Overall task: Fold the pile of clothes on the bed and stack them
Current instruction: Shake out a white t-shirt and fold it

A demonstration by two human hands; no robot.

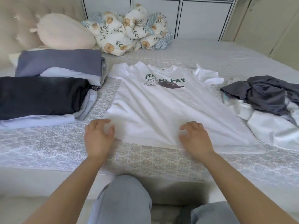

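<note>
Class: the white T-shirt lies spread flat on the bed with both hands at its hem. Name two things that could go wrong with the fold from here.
1. The white T-shirt shows creases across the middle and its far sleeve is bunched; folding now could lock them in.
2. The unfolded pile lies close beside the shirt's edge, so a sideways fold by the right hand or left hand might catch it.
</note>
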